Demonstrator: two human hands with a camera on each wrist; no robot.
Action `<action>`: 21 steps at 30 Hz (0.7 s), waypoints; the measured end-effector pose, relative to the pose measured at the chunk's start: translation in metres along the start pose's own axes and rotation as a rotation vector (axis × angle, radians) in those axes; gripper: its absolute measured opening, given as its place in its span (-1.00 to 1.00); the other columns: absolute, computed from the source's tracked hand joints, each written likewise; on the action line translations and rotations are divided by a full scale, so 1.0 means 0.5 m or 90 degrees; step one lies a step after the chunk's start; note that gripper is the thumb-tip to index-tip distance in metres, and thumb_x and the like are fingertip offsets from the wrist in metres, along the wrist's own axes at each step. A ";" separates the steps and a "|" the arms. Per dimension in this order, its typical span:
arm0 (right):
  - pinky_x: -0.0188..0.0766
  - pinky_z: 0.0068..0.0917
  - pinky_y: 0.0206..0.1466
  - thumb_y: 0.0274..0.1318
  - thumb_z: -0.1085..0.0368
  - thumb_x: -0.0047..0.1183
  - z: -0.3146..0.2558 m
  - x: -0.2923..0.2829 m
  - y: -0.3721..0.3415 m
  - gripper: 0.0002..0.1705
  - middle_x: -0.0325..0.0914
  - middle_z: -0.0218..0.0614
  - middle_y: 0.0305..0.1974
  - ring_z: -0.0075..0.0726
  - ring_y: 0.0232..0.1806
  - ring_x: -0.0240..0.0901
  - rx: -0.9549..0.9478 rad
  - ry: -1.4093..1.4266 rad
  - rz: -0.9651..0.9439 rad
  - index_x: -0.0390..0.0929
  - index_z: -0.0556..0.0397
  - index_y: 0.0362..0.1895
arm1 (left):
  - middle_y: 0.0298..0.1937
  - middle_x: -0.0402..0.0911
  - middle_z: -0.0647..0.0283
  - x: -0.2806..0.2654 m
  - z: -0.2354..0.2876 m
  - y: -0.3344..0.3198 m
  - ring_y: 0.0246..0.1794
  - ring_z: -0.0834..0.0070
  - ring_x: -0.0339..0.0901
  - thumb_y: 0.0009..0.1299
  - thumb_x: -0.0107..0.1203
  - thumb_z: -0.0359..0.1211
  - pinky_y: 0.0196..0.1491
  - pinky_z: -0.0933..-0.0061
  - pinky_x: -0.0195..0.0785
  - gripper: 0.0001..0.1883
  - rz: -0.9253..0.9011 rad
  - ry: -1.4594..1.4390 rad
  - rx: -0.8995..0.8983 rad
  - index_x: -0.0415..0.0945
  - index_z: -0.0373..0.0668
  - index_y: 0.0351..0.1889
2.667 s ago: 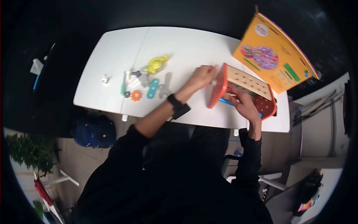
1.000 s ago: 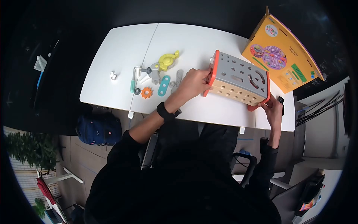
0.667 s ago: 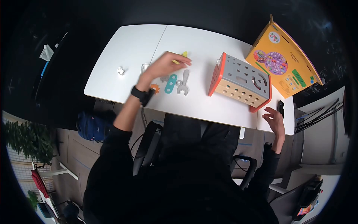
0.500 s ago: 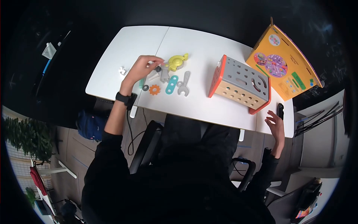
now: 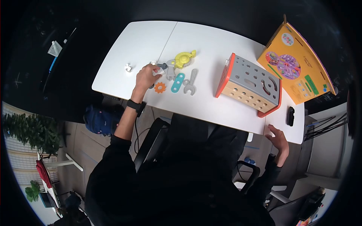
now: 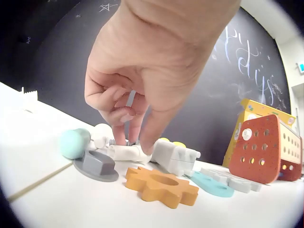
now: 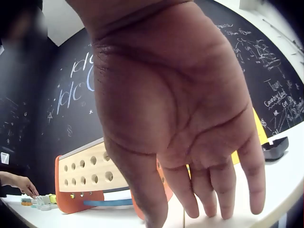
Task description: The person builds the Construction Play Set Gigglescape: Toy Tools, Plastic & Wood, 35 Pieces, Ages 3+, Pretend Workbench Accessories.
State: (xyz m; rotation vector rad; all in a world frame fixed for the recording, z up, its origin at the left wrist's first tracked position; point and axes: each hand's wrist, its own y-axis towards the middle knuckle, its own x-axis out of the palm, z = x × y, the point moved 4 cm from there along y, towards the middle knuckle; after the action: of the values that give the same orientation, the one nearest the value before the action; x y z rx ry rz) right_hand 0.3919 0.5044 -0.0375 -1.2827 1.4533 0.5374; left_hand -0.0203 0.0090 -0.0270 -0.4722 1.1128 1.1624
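White piece (image 6: 123,153), pinched by the left hand (image 5: 146,78); the right hand (image 5: 279,141), at its four o'clock, is loosely spread. We judge this a pickup, next needing a lift.

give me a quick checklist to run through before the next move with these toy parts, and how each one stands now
1. Left hand at the white piece: ok, the fingertips are down at it.
2. Hold on that piece: cannot tell whether it is pinched or only touched.
3. Right hand free: ok, fingers loose and nothing in the palm.
4. Holed box upright: ok, it stands with its grey top up.
5. Low path from the left hand to the box clear: not ok, the teal strip and the grey wrench lie between.
6. Orange gear flat: ok, it lies on its face.
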 end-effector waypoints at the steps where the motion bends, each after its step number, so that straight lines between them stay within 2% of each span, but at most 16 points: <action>1: 0.56 -0.25 0.14 0.11 0.31 0.28 -0.019 -0.006 -0.004 -0.40 0.44 -0.04 0.29 0.00 0.27 0.45 0.000 0.004 -0.005 0.47 0.16 0.26 | -0.19 0.70 0.24 0.006 -0.001 0.001 -0.15 0.25 0.65 0.12 0.43 -0.36 -0.12 0.28 0.53 -0.69 -0.011 0.015 0.008 0.71 -0.11 -0.15; 3: 0.50 -0.25 0.21 0.13 0.24 0.27 -0.053 -0.020 -0.011 -0.40 0.40 -0.03 0.31 0.01 0.34 0.36 0.093 0.087 -0.021 0.47 0.14 0.26 | -0.20 0.70 0.24 0.016 -0.002 0.008 -0.15 0.25 0.66 0.12 0.43 -0.36 -0.13 0.28 0.53 -0.69 -0.025 0.032 0.016 0.71 -0.11 -0.15; 4: 0.50 -0.25 0.21 0.13 0.24 0.27 -0.045 -0.017 -0.008 -0.40 0.40 -0.03 0.31 0.01 0.34 0.36 0.093 0.089 -0.026 0.47 0.14 0.26 | -0.21 0.70 0.24 0.022 -0.003 0.011 -0.16 0.25 0.66 0.11 0.43 -0.37 -0.13 0.28 0.53 -0.69 -0.033 0.026 -0.002 0.71 -0.12 -0.15; 6: 0.53 -0.28 0.10 0.12 0.25 0.26 -0.032 -0.013 -0.001 -0.40 0.45 0.00 0.26 0.00 0.16 0.55 0.065 0.063 -0.004 0.48 0.13 0.25 | -0.22 0.70 0.24 0.030 -0.006 0.017 -0.17 0.24 0.66 0.11 0.43 -0.38 -0.13 0.28 0.53 -0.69 -0.045 0.023 -0.023 0.71 -0.12 -0.15; 7: 0.53 -0.28 0.10 0.12 0.25 0.26 -0.033 -0.018 0.002 -0.40 0.45 0.00 0.26 0.00 0.16 0.55 0.063 0.064 -0.011 0.48 0.13 0.25 | -0.25 0.70 0.22 0.033 -0.005 0.019 -0.19 0.23 0.66 0.10 0.41 -0.41 -0.14 0.29 0.52 -0.68 -0.056 0.008 -0.016 0.70 -0.14 -0.14; 9: 0.54 -0.28 -0.04 0.12 0.26 0.26 -0.038 -0.027 0.005 -0.41 0.53 0.03 0.16 0.03 -0.16 0.66 0.091 0.062 -0.022 0.48 0.15 0.24 | -0.27 0.69 0.20 0.033 -0.008 0.020 -0.21 0.23 0.66 0.10 0.40 -0.44 -0.15 0.30 0.52 -0.67 -0.070 -0.001 -0.016 0.70 -0.16 -0.13; 10: 0.54 -0.28 -0.04 0.12 0.26 0.26 -0.029 -0.022 0.009 -0.41 0.53 0.03 0.16 0.03 -0.16 0.66 0.088 0.065 -0.029 0.48 0.15 0.24 | -0.30 0.68 0.18 0.021 -0.001 0.021 -0.29 0.28 0.66 0.13 0.34 -0.47 -0.21 0.35 0.51 -0.67 -0.055 -0.020 0.007 0.66 -0.19 -0.10; 11: 0.53 -0.27 -0.09 0.12 0.27 0.25 -0.019 -0.018 0.008 -0.42 0.55 0.05 0.11 0.03 -0.28 0.64 0.054 0.066 -0.014 0.49 0.15 0.24 | -0.34 0.66 0.16 0.005 0.010 0.016 -0.37 0.34 0.66 0.17 0.29 -0.50 -0.28 0.39 0.50 -0.67 -0.042 -0.039 0.030 0.63 -0.23 -0.06; 12: 0.53 -0.26 -0.14 0.13 0.27 0.25 -0.013 -0.012 0.007 -0.43 0.58 0.07 0.06 0.02 -0.41 0.62 0.021 0.069 0.002 0.49 0.16 0.23 | -0.34 0.66 0.16 -0.011 0.020 0.012 -0.37 0.34 0.66 0.17 0.29 -0.50 -0.28 0.39 0.50 -0.67 -0.050 -0.033 0.024 0.63 -0.23 -0.06; 14: 0.52 -0.26 -0.16 0.13 0.27 0.24 -0.023 -0.014 0.006 -0.45 0.58 0.11 0.01 0.03 -0.40 0.62 0.028 0.081 -0.007 0.50 0.17 0.22 | -0.41 0.60 0.17 -0.036 0.032 0.003 -0.52 0.52 0.59 0.27 0.13 -0.52 -0.42 0.51 0.43 -0.69 -0.124 -0.206 -0.144 0.56 -0.27 0.00; 15: 0.51 -0.26 -0.17 0.14 0.27 0.24 -0.030 -0.019 0.007 -0.46 0.59 0.15 -0.04 0.03 -0.39 0.62 0.035 0.085 -0.006 0.50 0.18 0.20 | -0.47 0.51 0.24 -0.035 0.017 0.001 -0.61 0.66 0.50 0.35 0.03 -0.49 -0.51 0.58 0.35 -0.73 -0.128 -0.250 -0.126 0.53 -0.27 0.00; 16: 0.51 -0.26 -0.17 0.14 0.27 0.24 -0.035 -0.021 0.011 -0.46 0.59 0.15 -0.04 0.03 -0.39 0.62 0.033 0.091 -0.013 0.50 0.18 0.20 | -0.47 0.51 0.24 -0.035 0.009 -0.003 -0.61 0.66 0.50 0.35 0.03 -0.49 -0.51 0.58 0.35 -0.73 -0.132 -0.243 -0.130 0.53 -0.27 0.00; 18: 0.46 -0.22 -0.25 0.15 0.27 0.23 -0.040 -0.028 0.019 -0.48 0.60 0.19 -0.27 0.05 -0.45 0.55 0.058 0.061 -0.037 0.51 0.21 0.18 | -0.50 0.44 0.30 -0.028 0.004 -0.018 -0.59 0.68 0.46 0.39 -0.01 -0.48 -0.49 0.58 0.33 -0.77 -0.163 -0.376 -0.129 0.54 -0.27 -0.03; 19: 0.38 -0.19 -0.31 0.15 0.26 0.22 -0.047 -0.033 0.023 -0.51 0.49 0.17 -0.47 0.06 -0.51 0.45 0.065 0.043 -0.043 0.52 0.24 0.13 | -0.49 0.35 0.38 -0.027 0.013 -0.026 -0.52 0.69 0.43 0.42 0.09 -0.42 -0.45 0.62 0.28 -0.80 -0.174 -0.329 -0.073 0.55 -0.22 -0.02; 20: 0.38 -0.19 -0.31 0.15 0.26 0.22 -0.051 -0.033 0.028 -0.51 0.49 0.17 -0.47 0.06 -0.51 0.45 0.065 0.044 -0.045 0.52 0.24 0.13 | -0.49 0.35 0.38 -0.027 0.018 -0.032 -0.52 0.69 0.43 0.42 0.09 -0.42 -0.45 0.62 0.28 -0.80 -0.176 -0.329 -0.074 0.55 -0.22 -0.02; 21: 0.35 -0.18 -0.33 0.16 0.26 0.22 -0.053 -0.034 0.031 -0.53 0.44 0.16 -0.50 0.07 -0.53 0.40 0.062 0.045 -0.036 0.53 0.25 0.11 | -0.49 0.36 0.36 -0.025 0.026 -0.039 -0.49 0.65 0.44 0.36 0.20 -0.38 -0.43 0.58 0.30 -0.74 -0.193 -0.175 -0.042 0.55 -0.22 -0.01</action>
State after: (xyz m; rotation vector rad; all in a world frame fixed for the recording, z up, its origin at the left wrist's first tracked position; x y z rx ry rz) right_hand 0.3646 0.4940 -0.0182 -1.2734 1.4782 0.3826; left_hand 0.0034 0.0059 -0.0150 -0.4956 0.7387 0.9648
